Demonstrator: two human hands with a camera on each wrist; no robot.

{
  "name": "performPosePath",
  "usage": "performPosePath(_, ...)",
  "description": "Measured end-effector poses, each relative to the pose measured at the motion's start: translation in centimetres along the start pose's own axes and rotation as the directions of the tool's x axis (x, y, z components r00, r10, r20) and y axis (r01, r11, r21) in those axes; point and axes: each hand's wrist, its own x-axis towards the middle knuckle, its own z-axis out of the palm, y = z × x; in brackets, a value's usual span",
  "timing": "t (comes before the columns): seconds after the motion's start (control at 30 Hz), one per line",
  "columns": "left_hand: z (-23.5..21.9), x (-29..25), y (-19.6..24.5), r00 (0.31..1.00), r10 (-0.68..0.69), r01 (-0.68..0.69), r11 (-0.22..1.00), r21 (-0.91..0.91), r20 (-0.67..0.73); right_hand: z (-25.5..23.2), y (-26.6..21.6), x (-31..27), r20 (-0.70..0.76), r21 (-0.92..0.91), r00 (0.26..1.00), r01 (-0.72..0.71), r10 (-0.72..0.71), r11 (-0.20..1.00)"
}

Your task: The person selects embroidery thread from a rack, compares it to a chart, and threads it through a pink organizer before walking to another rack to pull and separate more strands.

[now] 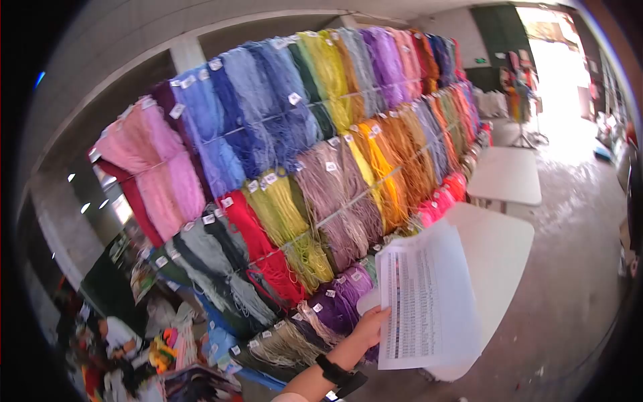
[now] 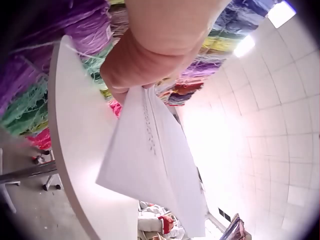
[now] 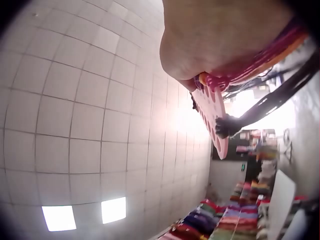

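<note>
My left hand [image 1: 370, 327], with a black band on its wrist, pinches the near edge of a few white paper sheets [image 1: 429, 301]. A printed table of rows covers the front sheet. The left wrist view shows the same sheets [image 2: 145, 155] hanging from the fingers of the left hand [image 2: 145, 60]. In the right wrist view my right hand [image 3: 215, 45] grips a pink board with a row of holes [image 3: 212, 112]. Black yarn [image 3: 270, 105] is looped through one hole, and pink and orange yarn [image 3: 260, 65] hangs near the fingers. The right hand is outside the head view.
A long rack of labelled yarn skeins [image 1: 268, 134] in many colours stands ahead and to the left. White tables [image 1: 495, 248] run along its right side. A person [image 1: 120, 338] sits at lower left among piled materials. A bright doorway [image 1: 552, 67] lies at the far right.
</note>
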Motion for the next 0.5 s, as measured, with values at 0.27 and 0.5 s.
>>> performPosePath(0.27,3.3,7.5,-5.9,0.946,-0.036,0.059,0.996,0.064,-0.322,18.4,14.7,5.7,0.732,0.343,0.671,-0.515,0.12,0.786)
performPosePath(0.5,3.3,5.0,-4.2,0.935,-0.155,0.231,0.949,0.216,-0.32,26.8,25.1,-7.3,0.973,-0.173,0.018,-0.6,0.229,0.781)
